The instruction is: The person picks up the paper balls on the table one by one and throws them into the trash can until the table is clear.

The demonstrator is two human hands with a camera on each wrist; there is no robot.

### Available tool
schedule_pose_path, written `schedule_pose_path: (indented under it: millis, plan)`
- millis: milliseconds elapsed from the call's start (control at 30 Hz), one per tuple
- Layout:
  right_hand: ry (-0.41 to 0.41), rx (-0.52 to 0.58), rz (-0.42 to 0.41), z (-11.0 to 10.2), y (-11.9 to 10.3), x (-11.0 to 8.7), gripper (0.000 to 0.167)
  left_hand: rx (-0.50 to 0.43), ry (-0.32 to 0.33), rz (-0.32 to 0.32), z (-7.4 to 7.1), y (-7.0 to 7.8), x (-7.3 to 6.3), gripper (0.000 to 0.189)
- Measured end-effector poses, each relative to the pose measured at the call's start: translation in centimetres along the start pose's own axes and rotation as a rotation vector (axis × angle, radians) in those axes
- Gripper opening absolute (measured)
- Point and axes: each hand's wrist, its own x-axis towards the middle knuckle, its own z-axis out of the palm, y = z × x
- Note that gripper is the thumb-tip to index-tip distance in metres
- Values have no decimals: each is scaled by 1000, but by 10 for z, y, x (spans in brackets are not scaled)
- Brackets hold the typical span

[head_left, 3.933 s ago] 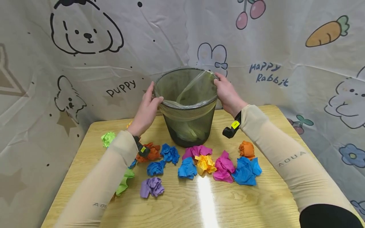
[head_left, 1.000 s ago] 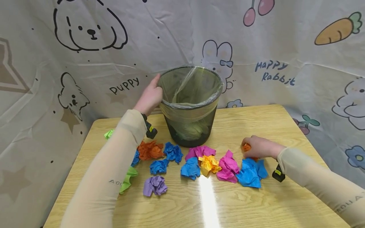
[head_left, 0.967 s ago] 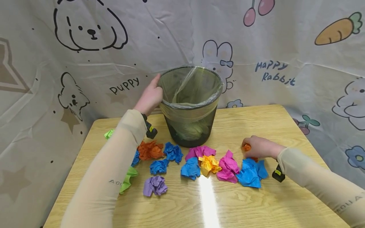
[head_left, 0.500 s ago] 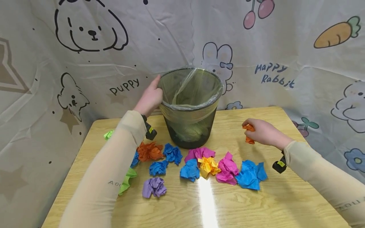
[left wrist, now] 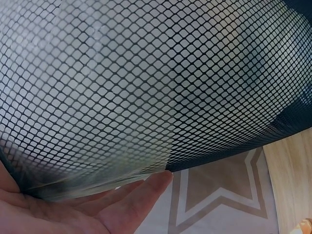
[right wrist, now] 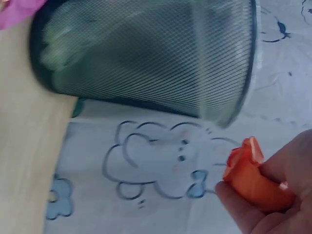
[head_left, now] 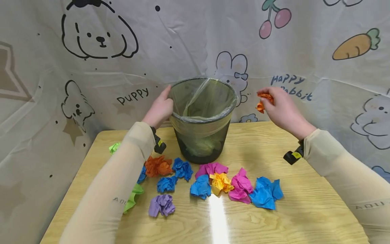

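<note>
A black mesh wastebasket (head_left: 199, 140) lined with a thin clear bag (head_left: 210, 126) stands upright toward the table's back. My left hand (head_left: 159, 107) holds its rim at the left side; in the left wrist view the fingers (left wrist: 139, 204) lie against the outside of the mesh. To the right of the basket, at about rim height, my right hand (head_left: 284, 110) pinches a crumpled orange paper ball (head_left: 260, 107) in the air. The right wrist view shows that orange paper between thumb and fingers, apart from the basket.
Crumpled paper lies across the wooden table (head_left: 189, 227) before the basket: blue (head_left: 265, 193), pink (head_left: 240, 186), yellow (head_left: 221, 183), purple (head_left: 162, 205), dark orange (head_left: 158, 166) and green (head_left: 134, 196). A printed cloth (head_left: 182, 44) hangs behind the table.
My right hand let go of the rim, took the orange paper ball from the table's right side and has lifted it to rim height. My left hand has stayed on the rim.
</note>
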Motion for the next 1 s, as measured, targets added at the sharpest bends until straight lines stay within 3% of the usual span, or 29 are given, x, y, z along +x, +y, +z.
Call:
schedule_pose_path:
  millis: [133,300,567,867,1000]
  plan:
    - [73,19,-77,-2,-22,14,34,21,8,-2,1,1,2,70]
    - [52,36,-157,5,-51,36,32,12,5,-15,0,2,2,70]
    - [-122,-21,-222,30,-82,66,31,-18,5,-25,0,1,2,71]
    - [-325,-34,-201,54,-100,83,30,-2,1,-19,-1,2,0,69]
    - [-374,-85,-194,60,-103,86,30,-8,0,-12,-1,1,0,70]
